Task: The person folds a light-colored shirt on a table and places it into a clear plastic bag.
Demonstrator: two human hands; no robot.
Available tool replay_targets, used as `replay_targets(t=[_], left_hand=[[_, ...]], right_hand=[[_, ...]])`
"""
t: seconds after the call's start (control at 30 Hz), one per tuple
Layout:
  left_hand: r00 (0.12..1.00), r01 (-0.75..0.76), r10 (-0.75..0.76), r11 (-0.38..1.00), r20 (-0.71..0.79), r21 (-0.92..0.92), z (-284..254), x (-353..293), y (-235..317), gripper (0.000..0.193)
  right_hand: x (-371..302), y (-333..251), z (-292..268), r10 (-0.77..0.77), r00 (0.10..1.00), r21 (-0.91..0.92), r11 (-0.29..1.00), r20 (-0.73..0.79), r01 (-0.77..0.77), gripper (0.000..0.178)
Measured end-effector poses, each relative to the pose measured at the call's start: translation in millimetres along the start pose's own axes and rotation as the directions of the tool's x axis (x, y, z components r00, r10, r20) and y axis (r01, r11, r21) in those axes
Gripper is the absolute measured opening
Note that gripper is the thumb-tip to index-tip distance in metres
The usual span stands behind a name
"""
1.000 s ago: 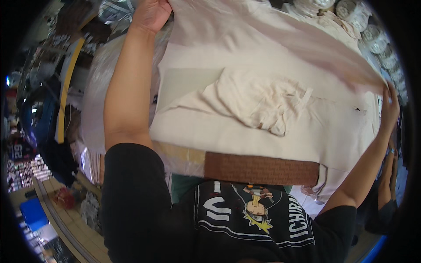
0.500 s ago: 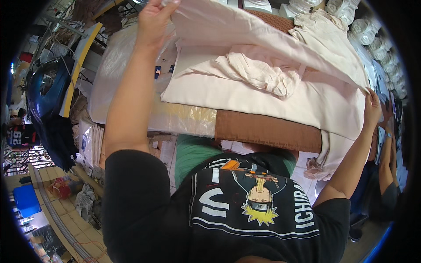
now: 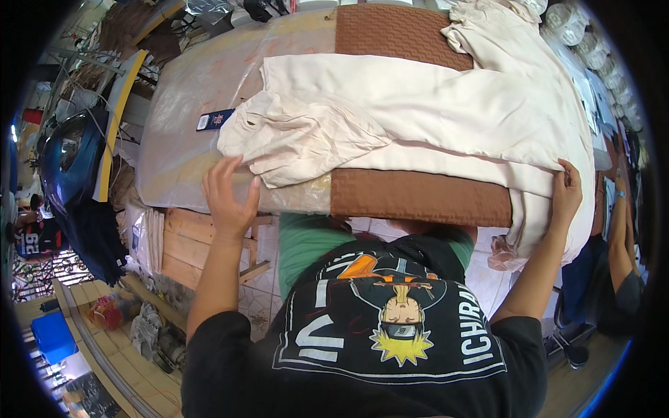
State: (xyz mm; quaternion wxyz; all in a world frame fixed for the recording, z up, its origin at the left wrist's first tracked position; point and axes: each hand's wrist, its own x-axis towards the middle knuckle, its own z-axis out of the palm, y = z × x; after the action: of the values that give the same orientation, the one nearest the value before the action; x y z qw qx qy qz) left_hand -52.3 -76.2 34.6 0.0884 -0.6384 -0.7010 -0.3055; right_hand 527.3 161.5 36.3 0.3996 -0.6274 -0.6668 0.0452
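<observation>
A cream garment (image 3: 425,104) lies across the table, its long part stretched toward the right. Its left end is a crumpled bunch (image 3: 306,136) of the same fabric. By the near left edge of that bunch is my left hand (image 3: 231,198), fingers apart and curved, holding nothing; whether the fingertips touch the fabric I cannot tell. At the right, my right hand (image 3: 568,198) pinches the near edge of the garment between thumb and fingers. A dark blue and white tag (image 3: 214,120) pokes out beside the bunch.
Plastic sheeting (image 3: 181,139) covers the table's left part; a brown textured pad (image 3: 418,198) lies under the garment. Garment fabric hangs off the near right edge. A wooden bench (image 3: 188,244) stands below at left. Another person's arm (image 3: 616,230) shows at far right.
My left hand has come down toward me from the far side, letting go of the raised layer, which now lies flat. The bunch has shifted left. My right hand stays at the right edge.
</observation>
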Motion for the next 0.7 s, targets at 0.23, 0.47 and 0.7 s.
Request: replay_targets(t=[0.23, 0.47, 0.7], left_hand=[[0.959, -0.17, 0.104, 0.956, 0.265, 0.239, 18, 85, -9, 0.072], [0.866, 0.306, -0.242, 0.949, 0.439, -0.08, 19, 79, -75, 0.046], [0.886, 0.393, -0.308, 0.896, 0.348, -0.208, -58, 97, -46, 0.021]], right_hand=[[0, -7, -4, -0.023, 1.0, -0.089, 0.996, 0.007, 0.023, 0.024], [4, -31, -8, -0.108, 0.994, -0.29, 0.951, 0.025, 0.111, 0.021], [16, -50, -40, -0.184, 0.97, -0.155, 0.975, -0.157, 0.16, 0.019]])
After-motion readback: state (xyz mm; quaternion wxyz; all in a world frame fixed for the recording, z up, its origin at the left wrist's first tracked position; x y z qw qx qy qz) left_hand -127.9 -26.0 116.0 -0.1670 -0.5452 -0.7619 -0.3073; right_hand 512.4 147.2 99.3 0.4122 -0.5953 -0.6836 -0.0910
